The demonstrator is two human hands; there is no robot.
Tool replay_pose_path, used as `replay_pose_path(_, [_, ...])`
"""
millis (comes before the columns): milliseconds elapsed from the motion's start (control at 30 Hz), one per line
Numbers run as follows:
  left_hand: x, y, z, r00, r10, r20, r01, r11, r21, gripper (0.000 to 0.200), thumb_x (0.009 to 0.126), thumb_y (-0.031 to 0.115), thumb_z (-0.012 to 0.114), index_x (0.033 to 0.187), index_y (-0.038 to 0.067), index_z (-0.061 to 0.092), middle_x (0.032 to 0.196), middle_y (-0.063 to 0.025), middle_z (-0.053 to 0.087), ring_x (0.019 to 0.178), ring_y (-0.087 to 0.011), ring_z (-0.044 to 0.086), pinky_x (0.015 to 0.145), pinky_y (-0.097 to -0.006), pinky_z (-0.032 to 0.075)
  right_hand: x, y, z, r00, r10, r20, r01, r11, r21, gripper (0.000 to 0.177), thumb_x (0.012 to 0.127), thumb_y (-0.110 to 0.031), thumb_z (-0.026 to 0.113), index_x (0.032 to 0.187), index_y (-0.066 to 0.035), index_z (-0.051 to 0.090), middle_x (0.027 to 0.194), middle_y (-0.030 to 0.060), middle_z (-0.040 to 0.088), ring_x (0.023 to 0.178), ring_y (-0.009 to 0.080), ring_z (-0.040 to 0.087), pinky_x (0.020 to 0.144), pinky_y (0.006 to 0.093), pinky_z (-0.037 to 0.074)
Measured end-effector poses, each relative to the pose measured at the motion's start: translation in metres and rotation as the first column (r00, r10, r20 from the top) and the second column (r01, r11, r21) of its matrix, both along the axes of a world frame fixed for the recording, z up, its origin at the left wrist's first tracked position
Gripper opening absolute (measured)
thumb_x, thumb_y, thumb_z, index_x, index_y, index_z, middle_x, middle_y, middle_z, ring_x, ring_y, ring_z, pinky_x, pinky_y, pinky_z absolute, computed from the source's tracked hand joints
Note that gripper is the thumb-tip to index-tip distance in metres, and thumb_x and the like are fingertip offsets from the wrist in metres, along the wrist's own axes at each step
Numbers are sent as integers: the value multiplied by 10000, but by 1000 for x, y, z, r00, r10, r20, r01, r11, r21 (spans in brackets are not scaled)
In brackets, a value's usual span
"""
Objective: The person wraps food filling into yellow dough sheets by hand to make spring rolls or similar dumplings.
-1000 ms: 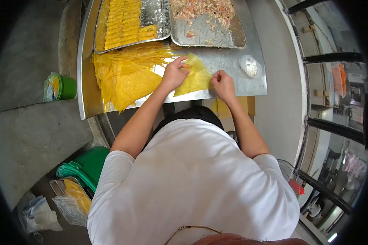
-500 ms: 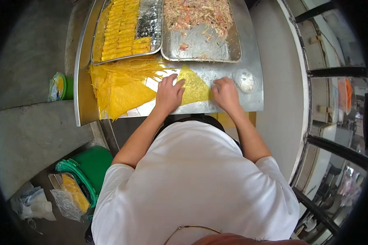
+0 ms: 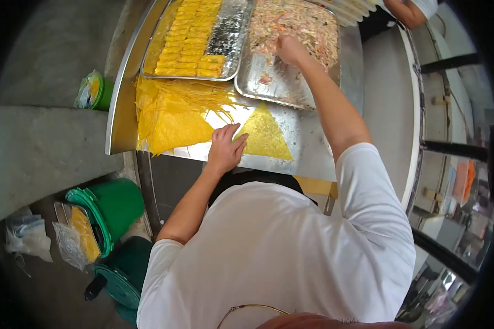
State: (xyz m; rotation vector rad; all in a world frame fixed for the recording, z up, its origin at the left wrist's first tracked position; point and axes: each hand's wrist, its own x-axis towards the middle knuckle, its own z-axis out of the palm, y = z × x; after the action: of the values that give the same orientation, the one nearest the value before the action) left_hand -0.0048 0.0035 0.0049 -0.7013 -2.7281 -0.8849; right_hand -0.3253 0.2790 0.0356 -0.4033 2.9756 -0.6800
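Observation:
A yellow triangular wrapper lies flat on the metal table. My left hand rests at its left edge, fingers apart, holding nothing. My right hand reaches into the tray of shredded filling, at the near edge of the heap; its fingers are bent into the filling, and what they hold is hidden. Left of my left hand is a pile of yellow wrappers with stringy edges. Behind the pile, a metal tray carries rows of yellow rolls.
The steel table has a raised left rim. Green buckets and plastic bags are on the floor at left. Another person's arm shows at the top right, beside a pale ridged stack. A window frame runs down the right side.
My right hand has left the wrapper's right edge and moved forward into the filling tray. My left hand stays by the wrapper. The view has shifted, bringing another person's arm into sight.

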Motion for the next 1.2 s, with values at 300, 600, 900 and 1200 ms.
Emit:
replay_pose_path(300, [0,-4,-2,998,-10,-57,14,997,69,304,849,152,763,1148,106,729,1277,-113,648,1211,-328,583,1054,-487,437,44,-33,18,970,233,64,-233,972,-13,221,899,-180,701,996,3,778,993,248,759,944,415,742,874,477,596])
replay_pose_path(600, [-2,-6,-4,999,-26,-43,30,994,106,312,853,153,749,1159,101,716,1245,-112,651,1201,-324,587,1054,-487,438,28,-49,-7,994,104,-38,-88,949,301,186,848,-89,643,960,-1,763,1021,272,747,959,416,735,884,489,593])
replay_pose_path(900, [-1,-9,-6,998,-22,-58,29,991,128,294,860,152,749,1148,101,722,1223,-99,657,1194,-311,593,1059,-480,436,52,-46,24,958,183,220,-190,982,10,122,806,-111,691,838,-26,774,816,218,751,763,358,737,731,437,584])
replay_pose_path(1200, [0,-11,-8,998,-29,-54,37,988,150,301,844,131,765,1138,83,717,1216,-94,658,1189,-310,598,1062,-483,442,57,-39,10,1000,0,22,-3,993,121,150,803,-145,742,864,-9,761,979,232,756,899,397,735,805,459,583])
